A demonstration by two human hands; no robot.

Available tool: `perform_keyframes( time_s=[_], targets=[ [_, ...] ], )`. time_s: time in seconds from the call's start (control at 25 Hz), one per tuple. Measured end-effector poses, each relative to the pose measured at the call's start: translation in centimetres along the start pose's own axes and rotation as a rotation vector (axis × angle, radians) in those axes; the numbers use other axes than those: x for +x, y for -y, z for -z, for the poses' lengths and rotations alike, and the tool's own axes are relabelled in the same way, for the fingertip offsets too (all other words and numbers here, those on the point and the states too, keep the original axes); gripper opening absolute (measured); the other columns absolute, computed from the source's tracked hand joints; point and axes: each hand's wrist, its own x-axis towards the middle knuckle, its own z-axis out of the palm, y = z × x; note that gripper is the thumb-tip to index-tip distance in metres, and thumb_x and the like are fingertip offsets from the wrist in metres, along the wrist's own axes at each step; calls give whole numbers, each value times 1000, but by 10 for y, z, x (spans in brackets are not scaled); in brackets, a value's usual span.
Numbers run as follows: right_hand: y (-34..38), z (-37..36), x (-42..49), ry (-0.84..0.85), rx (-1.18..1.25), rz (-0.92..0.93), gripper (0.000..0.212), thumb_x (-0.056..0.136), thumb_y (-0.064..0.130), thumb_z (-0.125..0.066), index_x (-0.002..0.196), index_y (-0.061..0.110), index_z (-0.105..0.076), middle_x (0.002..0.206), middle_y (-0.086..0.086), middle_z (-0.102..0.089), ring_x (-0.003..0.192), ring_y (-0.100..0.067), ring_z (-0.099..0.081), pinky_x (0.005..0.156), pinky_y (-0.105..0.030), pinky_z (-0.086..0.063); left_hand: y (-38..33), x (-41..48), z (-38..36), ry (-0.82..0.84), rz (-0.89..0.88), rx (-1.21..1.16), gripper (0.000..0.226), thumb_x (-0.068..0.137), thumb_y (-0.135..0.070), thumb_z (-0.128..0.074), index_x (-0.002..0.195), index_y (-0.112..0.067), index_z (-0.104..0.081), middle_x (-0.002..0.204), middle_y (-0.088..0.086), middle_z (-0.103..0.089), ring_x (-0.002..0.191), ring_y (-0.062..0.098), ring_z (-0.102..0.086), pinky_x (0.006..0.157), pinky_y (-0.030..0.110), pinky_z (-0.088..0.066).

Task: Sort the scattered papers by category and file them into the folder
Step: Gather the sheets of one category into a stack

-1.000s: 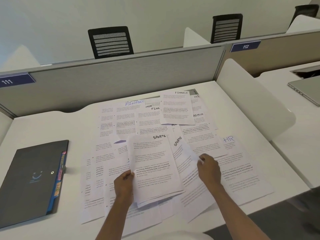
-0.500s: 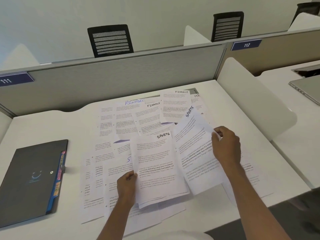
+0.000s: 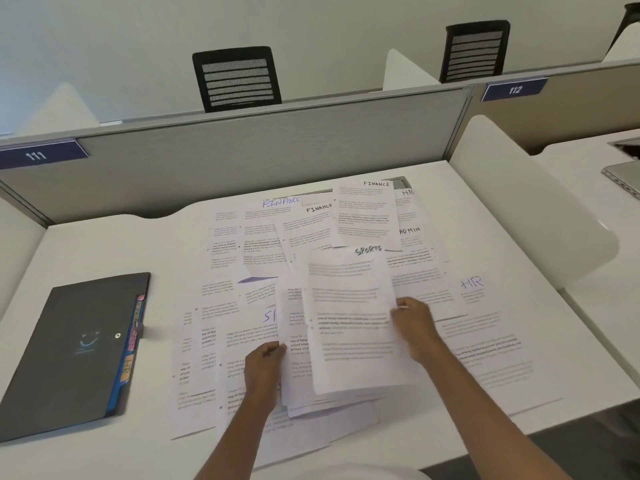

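Observation:
Printed sheets lie scattered over the white desk [image 3: 104, 244], hand-labelled FINANCE [image 3: 363, 216], ADMIN [image 3: 410, 233] and HR [image 3: 481, 327]. My left hand [image 3: 265, 367] grips the left edge of a small stack of SPORTS sheets [image 3: 298, 358]. My right hand [image 3: 414, 325] pinches the right edge of another SPORTS sheet [image 3: 349, 323] and holds it on top of that stack. A dark grey folder [image 3: 69, 351] with coloured index tabs lies closed at the desk's left, apart from both hands.
A grey partition [image 3: 242, 157] closes off the back of the desk, and a white divider [image 3: 519, 202] stands at its right. A laptop [image 3: 623, 176] sits on the neighbouring desk. Two black chairs [image 3: 237, 79] stand behind the partition.
My right hand lifted a SPORTS sheet from the scattered papers at the right and carried it left onto the stack in my left hand.

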Motion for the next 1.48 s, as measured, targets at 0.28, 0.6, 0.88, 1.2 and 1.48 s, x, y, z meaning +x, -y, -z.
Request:
perform_keyframes(
  time_s=[0.28,0.6,0.88,1.2,1.48],
  targets=[
    [-42,-49,-4,42,-181,9,23,94,-6,-48,96,2,-69,94,-8,-71,86,-25,-63,62,-24,-45,3,-10,-1,-26,-60,86,40,107,-30,-53,71,-18,-43,65,5,-43,65,20,-38,65,35,-29],
    [-52,-62,-21,-37,-700,269,45,98,23,-61,140,9,-49,132,-9,-55,125,-29,-52,98,-41,-52,1,-14,-4,-26,-135,167,33,105,-32,-56,80,-13,-64,80,-3,-70,76,21,-63,72,38,-50],
    [-63,-58,-21,123,-663,321,56,101,24,-59,151,8,-41,146,-10,-45,137,-26,-43,114,-37,-43,3,-23,-4,-43,-276,218,11,99,-17,-68,101,-19,-78,94,-6,-79,92,18,-75,87,41,-63],
    [-55,-33,-10,246,-79,53,41,99,29,-68,136,13,-59,126,-4,-70,109,-21,-70,95,-35,-57,-7,-19,2,86,-60,-259,12,96,-9,-75,106,-14,-79,102,8,-83,95,31,-78,85,46,-65],
    [-70,4,4,399,66,8,20,103,18,-64,120,14,-74,114,-1,-80,102,-21,-78,95,-45,-62,-10,-36,-14,146,-156,-184,13,94,-14,-76,106,-19,-79,101,2,-83,92,25,-80,76,43,-67]
  ],
)
